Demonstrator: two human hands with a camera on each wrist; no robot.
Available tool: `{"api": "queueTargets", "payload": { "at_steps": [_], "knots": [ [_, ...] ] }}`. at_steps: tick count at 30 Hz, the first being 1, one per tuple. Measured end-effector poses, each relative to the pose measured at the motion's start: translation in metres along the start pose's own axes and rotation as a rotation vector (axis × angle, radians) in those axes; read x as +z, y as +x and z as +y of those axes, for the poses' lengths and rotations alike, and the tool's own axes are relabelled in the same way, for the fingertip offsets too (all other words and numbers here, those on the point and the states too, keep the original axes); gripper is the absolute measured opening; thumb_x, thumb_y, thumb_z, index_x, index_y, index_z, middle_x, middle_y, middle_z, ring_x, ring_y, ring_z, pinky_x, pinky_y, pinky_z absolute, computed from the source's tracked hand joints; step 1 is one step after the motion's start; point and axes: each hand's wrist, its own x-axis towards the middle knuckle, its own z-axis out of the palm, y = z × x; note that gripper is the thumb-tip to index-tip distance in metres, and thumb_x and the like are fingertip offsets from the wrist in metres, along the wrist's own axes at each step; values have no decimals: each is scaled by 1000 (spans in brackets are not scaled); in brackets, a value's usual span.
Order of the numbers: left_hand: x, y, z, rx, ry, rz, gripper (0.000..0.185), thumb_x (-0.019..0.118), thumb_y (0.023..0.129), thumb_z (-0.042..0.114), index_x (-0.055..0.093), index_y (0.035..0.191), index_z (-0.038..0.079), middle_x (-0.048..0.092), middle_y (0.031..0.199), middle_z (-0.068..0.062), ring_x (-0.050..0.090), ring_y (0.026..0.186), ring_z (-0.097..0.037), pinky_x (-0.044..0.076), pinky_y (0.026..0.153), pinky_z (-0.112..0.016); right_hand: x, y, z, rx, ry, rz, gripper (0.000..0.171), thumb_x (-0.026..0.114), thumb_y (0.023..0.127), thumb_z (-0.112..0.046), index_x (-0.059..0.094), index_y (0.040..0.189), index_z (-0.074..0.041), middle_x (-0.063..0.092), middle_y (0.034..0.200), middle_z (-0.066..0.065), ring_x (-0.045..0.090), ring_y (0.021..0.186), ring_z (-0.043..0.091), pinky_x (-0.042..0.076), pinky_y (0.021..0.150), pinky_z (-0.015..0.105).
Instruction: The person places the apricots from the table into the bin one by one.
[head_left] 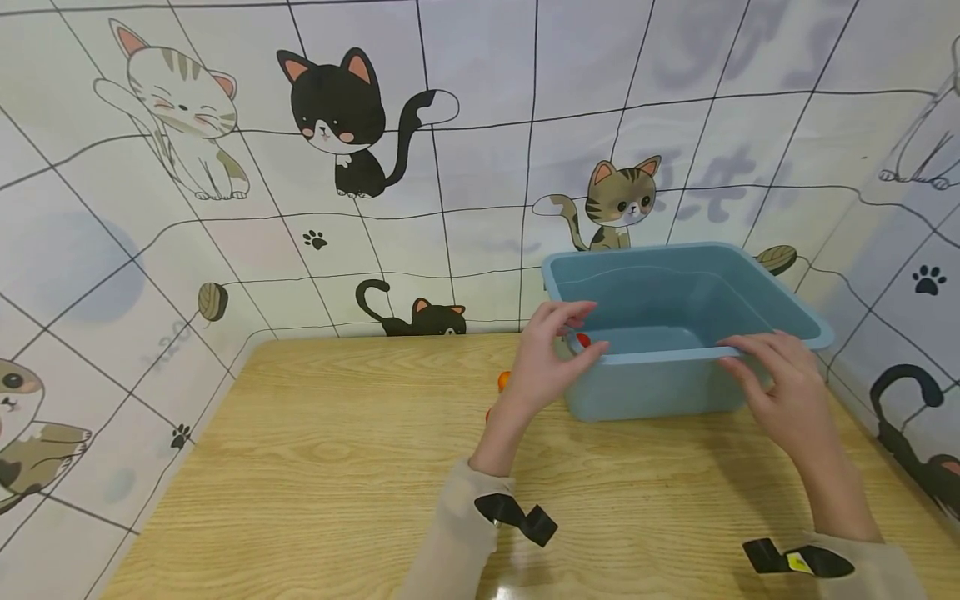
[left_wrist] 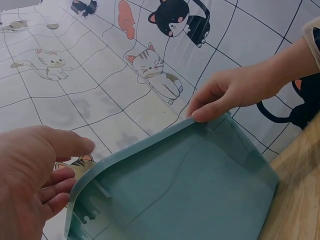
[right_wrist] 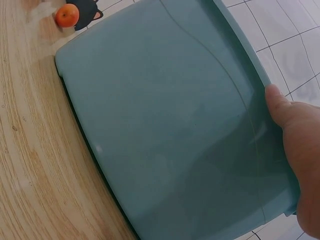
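Observation:
A blue plastic tub (head_left: pixel 660 383) stands on the wooden table (head_left: pixel 315 467), empty as far as I can see inside. My left hand (head_left: pixel 558 354) curls round its near-left corner. In the left wrist view the left hand's fingers (left_wrist: pixel 55 187) lie against the outside of the blue tub (left_wrist: pixel 190 190) under the rim, with the thumb just above it. My right hand (head_left: pixel 761 358) grips the near rim further right. The right wrist view shows my thumb (right_wrist: pixel 280 105) on the edge of the blue tub (right_wrist: pixel 165 115).
Small orange and red balls lie on the table left of the tub, one orange ball (head_left: pixel 504 381) behind my left wrist and an orange ball (right_wrist: pixel 66 15) by a tub corner. A cat-patterned tiled wall (head_left: pixel 450 167) encloses the table at the back and both sides.

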Motion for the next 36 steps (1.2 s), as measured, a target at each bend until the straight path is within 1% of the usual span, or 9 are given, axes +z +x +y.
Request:
{"api": "queueTargets", "payload": {
  "at_steps": [5, 7, 9, 12, 15, 20, 26, 31, 36],
  "knots": [
    [-1, -2, 0, -1, -7, 1, 45, 80, 87, 11, 65, 129, 3, 60, 117, -11, 61, 105, -25, 51, 92, -35, 0, -1, 0, -2, 2, -4, 30, 69, 97, -29, 73, 109, -1, 68, 102, 19, 55, 101, 37, 29, 116, 52],
    [-2, -3, 0, 0, -13, -2, 45, 79, 87, 11, 64, 129, 3, 60, 118, -12, 61, 106, -27, 51, 92, -36, 0, -1, -1, -4, 3, -6, 28, 70, 96, -26, 73, 109, -1, 68, 101, 19, 55, 100, 37, 29, 116, 52],
    [-3, -4, -1, 0, -14, 1, 45, 79, 87, 11, 64, 129, 3, 60, 118, -12, 61, 106, -27, 51, 92, -34, 0, -1, -1, -5, 6, -9, 24, 73, 94, -19, 73, 109, -1, 68, 101, 19, 55, 101, 37, 29, 116, 51],
    [-6, -5, -1, 4, -15, 13, 44, 79, 88, 12, 65, 128, 3, 60, 118, -13, 61, 105, -27, 51, 91, -30, 0, 0, -2, -6, 1, -13, 22, 75, 90, -11, 72, 109, -1, 68, 101, 19, 55, 100, 38, 30, 116, 50],
    [-10, -7, -2, 2, -11, 17, 43, 79, 88, 12, 65, 128, 3, 61, 118, -12, 61, 104, -25, 49, 90, -26, 0, 0, -2, -5, -4, -17, 23, 75, 90, -13, 72, 110, -1, 68, 102, 18, 55, 100, 37, 30, 115, 47],
    [-14, -11, -5, -39, -24, -6, 42, 78, 89, 13, 64, 128, 4, 60, 117, -10, 60, 104, -25, 49, 91, -26, 1, 1, -2, -2, 0, -13, 25, 74, 92, -19, 72, 110, -1, 68, 102, 17, 55, 101, 37, 30, 115, 45],
    [-21, -17, -7, -87, -44, -29, 44, 77, 90, 13, 62, 131, 5, 59, 121, -13, 59, 108, -26, 49, 92, -31, -2, 0, -2, 16, -10, -20, 24, 74, 92, -15, 72, 110, 0, 68, 103, 19, 55, 103, 41, 27, 118, 51],
    [-27, -23, -12, -92, -27, -53, 46, 78, 89, 14, 62, 132, 5, 60, 120, -11, 59, 107, -24, 50, 90, -31, -4, 0, -4, 28, -11, -28, 23, 74, 91, -12, 71, 111, 0, 68, 104, 20, 55, 103, 41, 27, 118, 52],
    [-31, -31, -21, -83, -8, -94, 47, 78, 89, 14, 62, 132, 5, 61, 121, -7, 61, 105, -29, 53, 88, -37, -4, 0, -4, 19, -7, -23, 24, 75, 91, -12, 71, 110, 0, 68, 103, 19, 54, 103, 39, 28, 118, 49]
  ]
}}
